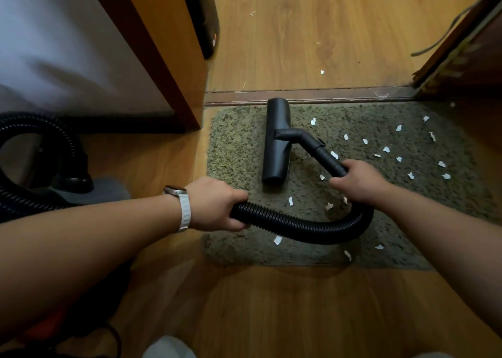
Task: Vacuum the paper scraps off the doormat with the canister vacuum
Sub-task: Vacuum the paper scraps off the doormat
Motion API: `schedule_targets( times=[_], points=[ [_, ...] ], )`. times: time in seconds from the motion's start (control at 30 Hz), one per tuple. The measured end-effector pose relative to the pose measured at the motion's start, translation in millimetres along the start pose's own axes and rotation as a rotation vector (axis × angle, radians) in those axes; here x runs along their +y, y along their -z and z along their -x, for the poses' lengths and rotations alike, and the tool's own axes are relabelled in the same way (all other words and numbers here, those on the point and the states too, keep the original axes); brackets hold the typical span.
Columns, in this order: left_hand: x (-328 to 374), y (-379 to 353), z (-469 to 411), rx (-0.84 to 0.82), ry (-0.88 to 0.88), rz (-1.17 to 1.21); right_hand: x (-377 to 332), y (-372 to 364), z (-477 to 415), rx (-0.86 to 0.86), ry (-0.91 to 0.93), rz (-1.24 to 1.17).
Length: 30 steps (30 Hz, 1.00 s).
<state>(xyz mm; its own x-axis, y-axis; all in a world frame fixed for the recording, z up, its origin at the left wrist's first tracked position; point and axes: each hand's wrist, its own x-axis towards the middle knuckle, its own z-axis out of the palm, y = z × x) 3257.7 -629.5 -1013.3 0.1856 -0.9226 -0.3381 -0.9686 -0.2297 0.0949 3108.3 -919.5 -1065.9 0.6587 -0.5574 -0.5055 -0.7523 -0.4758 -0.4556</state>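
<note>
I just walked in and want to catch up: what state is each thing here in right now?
Left hand: grips the hose.
Right hand: grips the tube behind the nozzle.
Hose: bent in a curve over the doormat.
Nozzle: lying flat on the doormat's left half.
Doormat: flat on the floor, paper scraps on it.
Paper scraps: scattered, mostly right of the nozzle.

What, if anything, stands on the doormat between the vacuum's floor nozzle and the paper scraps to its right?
Nothing visible blocks it. Between the nozzle and the paper scraps lies only bare doormat. The nozzle's own tube, gripped by the right hand, crosses that stretch.
</note>
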Motion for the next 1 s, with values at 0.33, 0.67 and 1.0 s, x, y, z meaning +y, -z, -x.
schedule_targets(
  times=[0.33,0.67,1.0],
  points=[
    [-20,11,-20,0.008,0.125,-0.004,-7,11,-30,0.101,-0.109,-0.085],
    [-31,8,-10,-0.021,0.185,-0.02,-37,6,-49,0.027,-0.047,-0.064],
    [-34,-4,5,-0.048,0.155,-0.011,-44,-11,-42,-0.08,0.052,-0.019]
  ],
)
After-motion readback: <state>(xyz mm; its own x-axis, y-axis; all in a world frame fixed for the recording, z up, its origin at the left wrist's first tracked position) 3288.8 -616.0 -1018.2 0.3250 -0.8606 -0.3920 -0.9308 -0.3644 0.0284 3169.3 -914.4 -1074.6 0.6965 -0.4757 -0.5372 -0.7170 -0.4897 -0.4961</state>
